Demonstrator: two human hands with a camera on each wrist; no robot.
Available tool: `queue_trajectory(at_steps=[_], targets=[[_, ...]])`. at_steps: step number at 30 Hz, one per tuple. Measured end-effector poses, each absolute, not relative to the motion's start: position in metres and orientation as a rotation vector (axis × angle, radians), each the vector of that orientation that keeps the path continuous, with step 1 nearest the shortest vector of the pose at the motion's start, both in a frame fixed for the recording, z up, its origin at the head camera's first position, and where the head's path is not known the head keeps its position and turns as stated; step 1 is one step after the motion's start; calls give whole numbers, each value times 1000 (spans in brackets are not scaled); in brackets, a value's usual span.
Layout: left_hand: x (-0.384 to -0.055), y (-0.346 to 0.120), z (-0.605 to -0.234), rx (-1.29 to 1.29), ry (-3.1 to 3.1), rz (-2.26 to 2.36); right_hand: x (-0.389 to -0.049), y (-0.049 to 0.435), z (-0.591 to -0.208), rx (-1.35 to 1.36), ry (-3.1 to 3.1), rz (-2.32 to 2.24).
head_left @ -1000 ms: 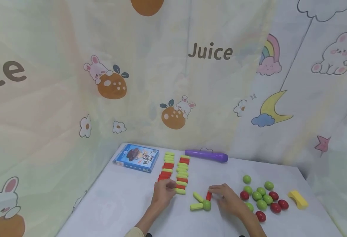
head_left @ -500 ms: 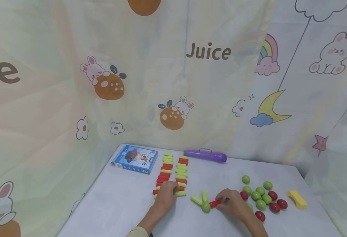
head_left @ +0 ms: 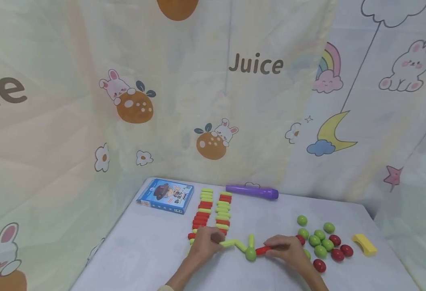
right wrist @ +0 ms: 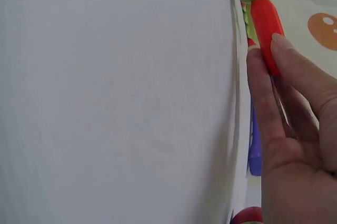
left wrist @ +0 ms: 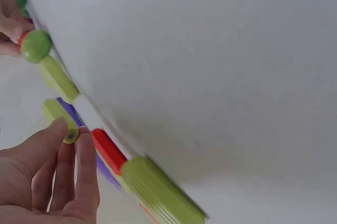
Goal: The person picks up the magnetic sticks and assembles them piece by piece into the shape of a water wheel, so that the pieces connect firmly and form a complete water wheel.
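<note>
My left hand (head_left: 203, 243) pinches a yellow-green toy building rod (left wrist: 56, 111) between thumb and fingers, its dark round end facing the left wrist camera. My right hand (head_left: 287, 249) pinches a red rod (right wrist: 267, 21) whose far end touches a green ball (head_left: 250, 254). Two more yellow-green rods meet that ball: one (head_left: 251, 241) points away from me, the other (head_left: 240, 245) slants left. In the head view, the left-hand rod's tip lies close to the slanting rod; whether they touch I cannot tell.
Two rows of red and yellow-green rods (head_left: 223, 209) lie beyond my left hand. Loose green and red balls (head_left: 320, 251) are scattered on the right, near a yellow arch block (head_left: 365, 245). Behind are a blue box (head_left: 167, 195) and a purple microphone-shaped stick (head_left: 252, 191).
My left hand has taken the nearest yellow-green rod off the right row and brought it rightward. The ball with its rods has turned; the red rod now points right, in my right hand's pinch.
</note>
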State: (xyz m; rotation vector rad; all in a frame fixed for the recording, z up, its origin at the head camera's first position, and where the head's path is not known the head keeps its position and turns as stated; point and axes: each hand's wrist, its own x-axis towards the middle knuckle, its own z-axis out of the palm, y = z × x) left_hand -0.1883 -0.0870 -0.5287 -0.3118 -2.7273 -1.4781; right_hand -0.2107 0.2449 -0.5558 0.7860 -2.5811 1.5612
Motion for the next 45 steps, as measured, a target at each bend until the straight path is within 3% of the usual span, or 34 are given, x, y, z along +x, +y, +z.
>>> queue_trajectory(at_steps=[9, 18, 29, 34, 41, 45], targets=[[-178, -67, -531, -300, -2740, -1678, -193, 228, -549, 267, -2576, 1679], [-187, -67, -536, -300, -2713, -1665, -185, 213, -555, 39, -2566, 1699], [-210, -96, -530, -36, -2671, -1353, -178, 225, -556, 118, -2709, 1717], [-215, -93, -533, -135, -2723, -1201, -194, 232, -554, 107, -2623, 1714], [-216, -86, -533, -260, -2739, -999, -219, 234, -563, 465, -2582, 1760], [-217, -83, -535, -288, -2760, -961, -223, 230, -566, 497, -2660, 1593]])
